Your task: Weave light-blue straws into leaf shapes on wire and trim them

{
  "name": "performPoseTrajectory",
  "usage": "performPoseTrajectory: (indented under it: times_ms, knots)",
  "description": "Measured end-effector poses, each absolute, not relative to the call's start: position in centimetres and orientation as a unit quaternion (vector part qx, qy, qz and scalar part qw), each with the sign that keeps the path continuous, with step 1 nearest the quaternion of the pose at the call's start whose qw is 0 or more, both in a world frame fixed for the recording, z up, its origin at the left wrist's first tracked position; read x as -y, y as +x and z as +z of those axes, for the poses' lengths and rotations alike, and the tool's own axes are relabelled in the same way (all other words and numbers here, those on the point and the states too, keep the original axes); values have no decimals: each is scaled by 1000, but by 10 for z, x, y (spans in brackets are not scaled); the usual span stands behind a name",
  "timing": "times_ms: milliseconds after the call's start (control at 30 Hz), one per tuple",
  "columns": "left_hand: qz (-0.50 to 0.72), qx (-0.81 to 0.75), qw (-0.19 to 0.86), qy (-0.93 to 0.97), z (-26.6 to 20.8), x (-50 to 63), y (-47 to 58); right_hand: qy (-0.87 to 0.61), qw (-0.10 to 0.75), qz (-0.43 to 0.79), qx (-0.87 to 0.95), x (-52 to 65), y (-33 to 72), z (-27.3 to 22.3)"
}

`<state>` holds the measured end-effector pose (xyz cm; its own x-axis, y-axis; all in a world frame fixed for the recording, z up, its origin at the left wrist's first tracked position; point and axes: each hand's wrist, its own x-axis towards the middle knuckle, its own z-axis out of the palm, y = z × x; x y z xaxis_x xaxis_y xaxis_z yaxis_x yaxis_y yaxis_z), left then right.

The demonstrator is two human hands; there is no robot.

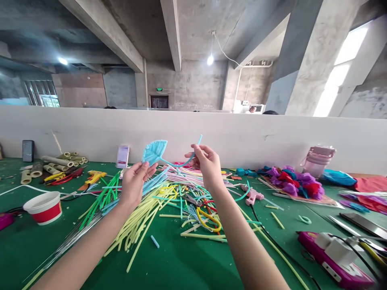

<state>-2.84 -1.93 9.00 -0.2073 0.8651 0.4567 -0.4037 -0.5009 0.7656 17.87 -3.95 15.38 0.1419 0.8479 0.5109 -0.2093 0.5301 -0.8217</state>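
Observation:
Between the thumb and fingers of my left hand (135,183) is a light-blue fan-shaped leaf (154,151), held up above the table. A thin blue stem (178,164) curves from the leaf's base over to the right. My right hand (207,165) pinches this stem close to its free end, which sticks up past the fingertips. Below both hands lies a heap of pipe cleaners, with yellow-green ones (142,221), pink ones (187,176) and green ones (99,201). Yellow-handled scissors (208,219) rest among them.
Left on the green table are a paper cup (45,207), a yellow glue gun (95,177) and bamboo pieces (60,163). At right are a pink glue gun (252,195), purple and red petals (298,183), a bottle (319,161) and a power strip (332,257). A white partition (236,135) stands behind.

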Motion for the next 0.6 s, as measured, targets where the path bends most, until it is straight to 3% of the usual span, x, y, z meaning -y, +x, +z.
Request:
performPoseTrajectory:
  times_ms: [200, 367, 500, 600]
  knots:
    - [755, -243, 273, 545, 138, 21, -20, -285, 645, 416, 574, 50, 161, 161]
    - [716, -247, 260, 599, 151, 28, -21, -300, 625, 432, 577, 43, 163, 155]
    - [663, -275, 254, 648, 154, 28, -32, -358, 666, 361, 545, 38, 175, 153]
    - [636, -278, 257, 672, 157, 27, -39, -439, 645, 251, 573, 36, 184, 151]
